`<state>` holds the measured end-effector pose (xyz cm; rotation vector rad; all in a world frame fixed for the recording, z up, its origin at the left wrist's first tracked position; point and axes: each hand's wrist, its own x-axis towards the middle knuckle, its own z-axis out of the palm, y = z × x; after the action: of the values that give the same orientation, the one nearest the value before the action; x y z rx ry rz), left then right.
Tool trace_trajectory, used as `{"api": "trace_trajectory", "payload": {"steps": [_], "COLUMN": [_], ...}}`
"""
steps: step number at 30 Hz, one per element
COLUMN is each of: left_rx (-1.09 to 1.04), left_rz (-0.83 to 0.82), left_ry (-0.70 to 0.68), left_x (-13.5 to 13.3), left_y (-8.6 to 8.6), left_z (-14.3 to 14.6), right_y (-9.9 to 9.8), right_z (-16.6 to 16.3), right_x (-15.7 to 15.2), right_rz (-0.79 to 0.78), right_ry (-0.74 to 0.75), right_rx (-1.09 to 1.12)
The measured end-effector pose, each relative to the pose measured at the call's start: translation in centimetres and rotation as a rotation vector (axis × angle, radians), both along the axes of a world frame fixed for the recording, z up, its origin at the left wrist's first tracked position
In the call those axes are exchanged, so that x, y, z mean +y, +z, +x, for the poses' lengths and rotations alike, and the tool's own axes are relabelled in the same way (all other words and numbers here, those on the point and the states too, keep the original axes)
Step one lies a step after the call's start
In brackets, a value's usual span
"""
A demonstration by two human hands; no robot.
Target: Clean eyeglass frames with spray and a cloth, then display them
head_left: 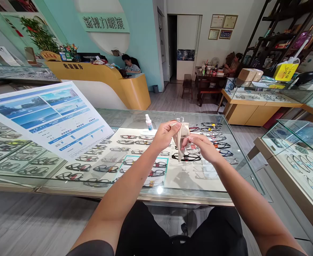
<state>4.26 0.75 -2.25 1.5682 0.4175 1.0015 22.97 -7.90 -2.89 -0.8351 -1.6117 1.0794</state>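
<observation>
My left hand is closed around a beige wiping cloth, above the glass counter. A small clear and metallic part, apparently of a pair of thin-framed glasses, pokes out over the top of the cloth. On the cloth's other side my right hand pinches what seems to be the same glasses; most of them is hidden by cloth and fingers. A white spray bottle stands upright on the counter, left of the hands. Below the glass lie rows of glasses frames, among them a black pair.
A printed sheet tilts up over the counter's left part. Beneath my hands runs the glass display counter, with another showcase to the right. Behind are a yellow reception desk with a seated person, and another person at a dark table.
</observation>
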Motion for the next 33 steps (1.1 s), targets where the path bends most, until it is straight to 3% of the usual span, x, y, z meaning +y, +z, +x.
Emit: {"api": "trace_trajectory", "payload": {"steps": [4,7,13,23,29,33], "left_rx": [0.041,0.077,0.057,-0.051,-0.111,-0.106], "left_rz": [0.016,0.006,-0.007,-0.122,-0.098,-0.169], "left_ry": [-0.174,-0.218,-0.168,-0.127,0.039,-0.078], "left_x": [1.1,1.7,1.1,-0.2,0.2,0.5], "left_y": [0.0,0.0,0.2,-1.4,-1.7,-1.7], "left_z": [-0.9,-1.5,-1.0,1.3,1.4,1.4], "right_y": [0.3,0.3,-0.3,-0.5,-0.9,-1.0], "right_z": [0.8,1.0,0.6,-0.2,-0.6,-0.3], "right_x": [-0.1,0.0,0.3,0.2,0.1,0.3], "right_rz": [0.005,-0.013,-0.041,0.002,-0.024,-0.012], "right_ry": [-0.03,-0.051,-0.052,-0.054,-0.054,-0.116], "right_rx": [-0.015,0.0,0.057,0.01,0.018,0.056]}}
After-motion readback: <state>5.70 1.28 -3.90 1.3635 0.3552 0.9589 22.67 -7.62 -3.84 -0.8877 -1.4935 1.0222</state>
